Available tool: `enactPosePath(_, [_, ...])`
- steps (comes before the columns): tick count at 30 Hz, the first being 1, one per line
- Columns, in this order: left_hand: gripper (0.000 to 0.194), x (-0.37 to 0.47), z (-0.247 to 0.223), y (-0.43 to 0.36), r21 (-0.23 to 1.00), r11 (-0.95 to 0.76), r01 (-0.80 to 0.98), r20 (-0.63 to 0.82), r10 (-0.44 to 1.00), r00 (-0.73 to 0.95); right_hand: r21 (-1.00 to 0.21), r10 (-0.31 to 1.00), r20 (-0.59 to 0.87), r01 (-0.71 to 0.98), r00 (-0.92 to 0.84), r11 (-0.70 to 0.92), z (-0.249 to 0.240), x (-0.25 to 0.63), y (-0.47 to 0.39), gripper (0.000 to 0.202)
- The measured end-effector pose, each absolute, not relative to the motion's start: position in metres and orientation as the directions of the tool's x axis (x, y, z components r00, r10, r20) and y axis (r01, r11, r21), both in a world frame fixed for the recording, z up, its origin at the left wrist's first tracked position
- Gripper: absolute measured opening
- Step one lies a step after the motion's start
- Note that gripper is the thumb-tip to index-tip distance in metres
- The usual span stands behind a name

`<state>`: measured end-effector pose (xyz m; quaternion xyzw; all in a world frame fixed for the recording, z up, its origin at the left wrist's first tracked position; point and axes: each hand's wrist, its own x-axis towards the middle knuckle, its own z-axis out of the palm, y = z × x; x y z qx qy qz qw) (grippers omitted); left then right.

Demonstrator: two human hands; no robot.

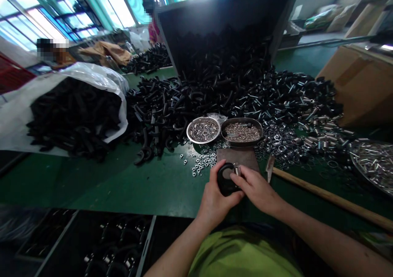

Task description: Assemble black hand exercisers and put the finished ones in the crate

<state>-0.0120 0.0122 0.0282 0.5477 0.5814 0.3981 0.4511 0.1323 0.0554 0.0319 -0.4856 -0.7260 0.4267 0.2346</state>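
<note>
Left grip holds a black part, right grip a spring, near table edge.

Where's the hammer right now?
In the head view, the hammer lies on the table right of the right hand, its head just below the rings.

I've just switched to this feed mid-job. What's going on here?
A person at a green table grasps a black curved part with the left hand. The right hand has its fingers at the part and a shiny metal coil by it; whether they pinch the coil is unclear. A round dish and an oval dish of small metal pieces stand beyond, and a hammer lies to the right.
</note>
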Motion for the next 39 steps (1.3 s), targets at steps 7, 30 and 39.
enactPosePath(7, [0.075,-0.019,0.016,0.006,0.949,-0.049,0.312,0.034,0.998,0.053,-0.651,0.889,-0.011,0.678,-0.457,0.341,0.038,0.128,0.046,0.022])
enactPosePath(30, [0.062,-0.027,-0.011,0.060,0.865,-0.053,0.499,-0.004,0.994,0.112,-0.302,0.660,-0.354,0.748,-0.663,0.591,0.039,0.145,0.139,0.034])
enactPosePath(39, [0.021,-0.084,-0.004,0.091,0.815,-0.101,0.571,0.180,0.980,-0.083,-0.098,0.845,-0.069,0.847,-0.530,0.523,0.045,0.063,0.263,0.025])
